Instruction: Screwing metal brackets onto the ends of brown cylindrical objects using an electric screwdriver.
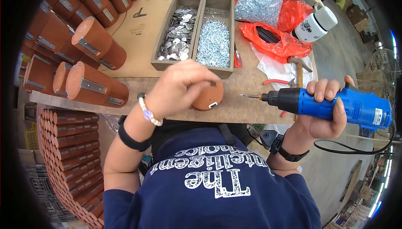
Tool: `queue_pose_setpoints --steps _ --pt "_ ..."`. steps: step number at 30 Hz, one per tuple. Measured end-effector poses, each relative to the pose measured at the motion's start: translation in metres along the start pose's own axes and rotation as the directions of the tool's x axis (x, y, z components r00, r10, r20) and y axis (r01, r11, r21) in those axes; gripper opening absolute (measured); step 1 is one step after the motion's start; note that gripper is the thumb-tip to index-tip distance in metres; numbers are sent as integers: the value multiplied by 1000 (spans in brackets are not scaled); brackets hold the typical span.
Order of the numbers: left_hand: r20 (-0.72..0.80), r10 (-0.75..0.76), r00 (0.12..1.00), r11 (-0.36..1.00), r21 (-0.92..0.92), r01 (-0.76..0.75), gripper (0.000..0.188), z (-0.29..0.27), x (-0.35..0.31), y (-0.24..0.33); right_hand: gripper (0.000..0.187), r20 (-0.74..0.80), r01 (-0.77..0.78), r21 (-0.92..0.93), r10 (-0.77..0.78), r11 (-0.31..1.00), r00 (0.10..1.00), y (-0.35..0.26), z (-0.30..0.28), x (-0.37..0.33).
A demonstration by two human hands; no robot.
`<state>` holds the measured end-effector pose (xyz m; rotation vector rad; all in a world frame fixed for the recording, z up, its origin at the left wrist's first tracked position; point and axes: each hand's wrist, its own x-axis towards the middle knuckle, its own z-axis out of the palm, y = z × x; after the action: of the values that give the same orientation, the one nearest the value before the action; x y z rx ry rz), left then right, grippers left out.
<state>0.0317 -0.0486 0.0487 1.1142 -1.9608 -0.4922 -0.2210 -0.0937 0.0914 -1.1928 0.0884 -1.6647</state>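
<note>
My left hand (188, 84) is closed in a pinch, with a small dark metal plate at its fingertips. Below it a reddish-brown cylinder (209, 97) stands at the table's near edge, its round end facing up and partly covered by the hand. A small pale metal edge shows on the near side of that end. My right hand (326, 103) grips a blue corded electric screwdriver (326, 105). Its bit points left toward the cylinder, with a gap between. Beyond my left hand is a two-part wooden box (231, 32) holding flat metal plates (180, 34) and silvery screws (213, 40).
Reddish-brown cylinders with metal strips (90, 84) are stacked on the left; more (75, 145) are piled lower left. At the right are a bag of screws (259, 5), a red plastic bag (280, 45), a white bottle (316, 24), a hammer (300, 65) and red-handled pliers (278, 81).
</note>
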Motion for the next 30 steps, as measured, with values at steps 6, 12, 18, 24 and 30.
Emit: queue_pose_setpoints --steps 6,12,18,24,30 --pt "38 82 996 982 166 -87 20 16 -19 7 51 20 -7 -7 7 1000 1000 -1 2 -1" --pt "-1 49 999 943 330 -46 22 21 -32 12 52 11 -18 8 18 1000 1000 1 4 -3" --pt "-204 -47 978 897 422 131 24 40 -39 28 52 22 -30 -1 30 1000 999 4 7 -3" --pt "-268 8 963 867 482 127 34 49 -47 18 51 36 -36 1 36 999 999 5 9 -3" --pt "-330 -26 943 862 471 188 34 50 -50 26 52 40 -38 -5 38 999 998 7 10 -5"
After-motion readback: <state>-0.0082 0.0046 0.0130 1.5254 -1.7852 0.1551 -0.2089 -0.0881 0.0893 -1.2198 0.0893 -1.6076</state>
